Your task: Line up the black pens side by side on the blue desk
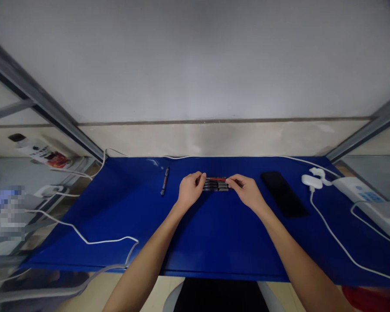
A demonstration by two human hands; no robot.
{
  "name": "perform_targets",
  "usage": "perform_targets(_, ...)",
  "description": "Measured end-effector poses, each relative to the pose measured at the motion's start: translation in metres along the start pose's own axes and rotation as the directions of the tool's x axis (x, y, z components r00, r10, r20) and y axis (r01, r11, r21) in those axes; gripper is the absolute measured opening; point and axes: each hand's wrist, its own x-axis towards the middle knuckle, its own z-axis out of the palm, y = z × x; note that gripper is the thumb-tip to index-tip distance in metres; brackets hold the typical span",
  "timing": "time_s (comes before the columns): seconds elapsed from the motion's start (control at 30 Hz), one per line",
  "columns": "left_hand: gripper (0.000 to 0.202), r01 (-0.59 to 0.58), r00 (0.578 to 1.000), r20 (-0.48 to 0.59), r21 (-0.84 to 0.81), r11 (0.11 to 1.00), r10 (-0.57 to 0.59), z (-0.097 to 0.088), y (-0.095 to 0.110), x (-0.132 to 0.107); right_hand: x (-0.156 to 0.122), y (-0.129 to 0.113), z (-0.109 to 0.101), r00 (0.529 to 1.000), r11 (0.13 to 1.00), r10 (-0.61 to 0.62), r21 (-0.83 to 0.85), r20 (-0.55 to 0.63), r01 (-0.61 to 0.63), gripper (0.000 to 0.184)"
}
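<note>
The left forearm (pixel 143 268) and right forearm (pixel 299 264) reach across the blue tabletop (pixel 221 234) to a row of dark pens (pixel 216 185) lying crosswise. The left hand (pixel 190 190) pinches one end, the right hand (pixel 247 193) the other, each equally near.

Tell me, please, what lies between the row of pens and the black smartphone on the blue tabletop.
In the head view, the right hand lies between the row of pens and the black smartphone, above the blue tabletop.

The head camera looks forward and down across a blue desk (pixel 214 242).
</note>
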Motion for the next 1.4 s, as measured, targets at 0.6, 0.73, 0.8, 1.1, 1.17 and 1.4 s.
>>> perform_targets(0.6, 0.042, 0.010, 1.000, 0.016, 0.027, 1.000, -0.011, 0.0010, -0.0014, -0.0003, -0.0017, -0.0025, 0.0021, 1.000, 1.000, 0.001, -0.022, 0.017, 0.000, 0.034)
perform_targets(0.73, 0.042, 0.015, 1.000, 0.022, 0.042, 0.999, -0.016, 0.0015, -0.0014, -0.0001, -0.0008, 0.0001, 0.0033, 1.000, 1.000, -0.008, 0.028, -0.017, 0.009, 0.024)
perform_targets(0.8, 0.042, 0.007, 1.000, 0.021, 0.043, 0.999, -0.008, 0.0019, -0.0014, -0.0002, -0.0009, -0.0003, 0.0032, 1.000, 1.000, -0.002, -0.002, -0.012, 0.002, 0.028)
perform_targets(1.1, 0.042, 0.002, 1.000, 0.018, 0.057, 0.998, -0.003, 0.0017, -0.0014, -0.0004, -0.0006, -0.0002, 0.0016, 1.000, 1.000, -0.001, 0.004, -0.011, 0.001, 0.026)
perform_targets(1.17, 0.042, 0.004, 1.000, 0.022, 0.059, 0.998, -0.005, 0.0013, -0.0011, -0.0002, -0.0003, 0.0007, 0.0011, 1.000, 1.000, 0.008, -0.017, 0.004, -0.008, 0.033)
perform_targets(1.4, 0.040, 0.001, 1.000, 0.006, 0.045, 0.999, -0.001, 0.0021, -0.0019, -0.0005, -0.0007, 0.0000, 0.0027, 1.000, 1.000, -0.007, 0.005, -0.017, 0.007, 0.022)
